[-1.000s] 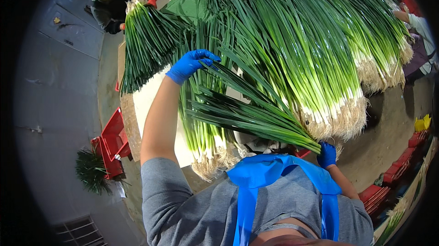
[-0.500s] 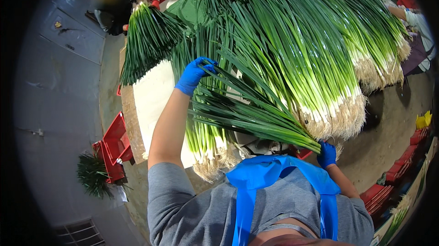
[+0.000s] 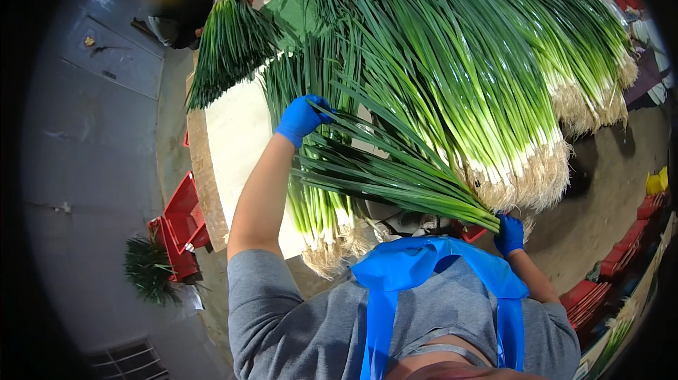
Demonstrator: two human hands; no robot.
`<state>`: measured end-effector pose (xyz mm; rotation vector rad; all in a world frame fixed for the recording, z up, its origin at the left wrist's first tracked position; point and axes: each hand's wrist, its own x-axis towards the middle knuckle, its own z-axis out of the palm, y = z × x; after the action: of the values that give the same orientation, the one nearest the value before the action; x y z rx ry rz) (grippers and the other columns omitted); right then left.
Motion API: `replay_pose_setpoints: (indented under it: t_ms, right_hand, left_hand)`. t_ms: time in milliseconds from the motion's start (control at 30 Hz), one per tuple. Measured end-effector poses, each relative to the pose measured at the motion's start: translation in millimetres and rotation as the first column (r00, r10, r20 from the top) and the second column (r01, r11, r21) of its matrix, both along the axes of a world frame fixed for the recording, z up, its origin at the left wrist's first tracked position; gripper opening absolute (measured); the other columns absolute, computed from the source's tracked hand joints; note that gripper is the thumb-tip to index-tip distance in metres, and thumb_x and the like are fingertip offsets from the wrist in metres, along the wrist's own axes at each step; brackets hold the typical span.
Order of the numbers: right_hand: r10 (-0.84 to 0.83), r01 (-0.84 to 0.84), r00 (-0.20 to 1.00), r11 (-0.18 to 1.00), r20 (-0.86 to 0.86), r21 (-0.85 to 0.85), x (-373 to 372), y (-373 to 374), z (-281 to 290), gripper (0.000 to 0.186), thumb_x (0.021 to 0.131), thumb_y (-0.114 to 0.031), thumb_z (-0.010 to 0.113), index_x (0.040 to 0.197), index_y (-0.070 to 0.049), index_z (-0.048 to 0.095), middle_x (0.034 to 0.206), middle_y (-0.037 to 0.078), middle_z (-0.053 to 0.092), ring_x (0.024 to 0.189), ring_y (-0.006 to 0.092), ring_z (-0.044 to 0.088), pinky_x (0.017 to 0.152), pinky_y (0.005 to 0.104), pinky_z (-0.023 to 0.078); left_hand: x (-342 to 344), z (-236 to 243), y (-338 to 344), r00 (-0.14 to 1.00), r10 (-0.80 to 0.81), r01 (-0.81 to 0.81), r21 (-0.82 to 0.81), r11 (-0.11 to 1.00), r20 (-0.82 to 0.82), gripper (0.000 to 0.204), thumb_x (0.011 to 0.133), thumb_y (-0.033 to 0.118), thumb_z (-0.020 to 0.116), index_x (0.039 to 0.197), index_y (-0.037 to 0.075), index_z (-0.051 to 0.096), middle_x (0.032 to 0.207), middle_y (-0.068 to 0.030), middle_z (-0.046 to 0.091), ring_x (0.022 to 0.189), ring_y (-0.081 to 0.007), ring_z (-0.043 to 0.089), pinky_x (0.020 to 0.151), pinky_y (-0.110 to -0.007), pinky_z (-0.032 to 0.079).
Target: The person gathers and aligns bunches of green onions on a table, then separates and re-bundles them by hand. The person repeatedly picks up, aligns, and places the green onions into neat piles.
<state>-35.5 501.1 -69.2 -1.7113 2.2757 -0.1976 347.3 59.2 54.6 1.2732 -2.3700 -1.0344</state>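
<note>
Both my hands wear blue gloves. My right hand (image 3: 509, 233) grips the white root end of a bundle of green onions (image 3: 395, 175), which fans out leftward over the table. My left hand (image 3: 302, 118) reaches up and touches the leaf tips of that bundle. Under the bundle lies another bunch of green onions (image 3: 321, 214) with its roots hanging off the table's near edge. A big heap of green onions (image 3: 480, 76) covers the table to the right, roots toward me.
The wooden table (image 3: 233, 133) shows a bare pale patch at left. Red crates (image 3: 180, 228) stand on the floor at left beside green scraps (image 3: 148, 270). More red crates (image 3: 593, 295) sit at lower right. Another person (image 3: 173, 2) works at the far end.
My left hand has slid down and right along the leaf tips. My right hand has stayed on the root end of the bundle.
</note>
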Motion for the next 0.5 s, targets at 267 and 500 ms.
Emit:
replay_pose_setpoints:
  t_ms: [267,500]
  right_hand:
    - [0.005,-0.006,0.999,1.000,0.041,0.008,0.1,-3.3,3.2,0.034,0.056,-0.005,0.062,0.089,-0.011,0.054,0.078,0.014,0.056,0.072,0.0346,0.054,0.063,0.0423,0.043]
    - [0.019,-0.019,1.000,1.000,0.018,0.013,-2.3,-3.6,0.3,0.032,0.056,-0.004,0.061,0.087,-0.010,0.053,0.077,0.014,0.056,0.071,0.0352,0.054,0.062,0.0429,0.042]
  left_hand:
    - [-2.3,1.2,-13.7,0.997,-0.003,-0.007,0.124,0.992,0.081,0.013,0.076,0.004,0.055,0.086,0.001,0.064,0.075,-0.0098,0.064,0.070,-0.0150,0.059,0.064,-0.028,0.047]
    - [1.8,-5.4,-26.1,0.997,-0.065,0.078,0.319,0.945,-0.050,0.013,0.072,0.007,0.064,0.085,0.004,0.066,0.075,-0.0082,0.064,0.067,-0.0164,0.059,0.064,-0.029,0.048]
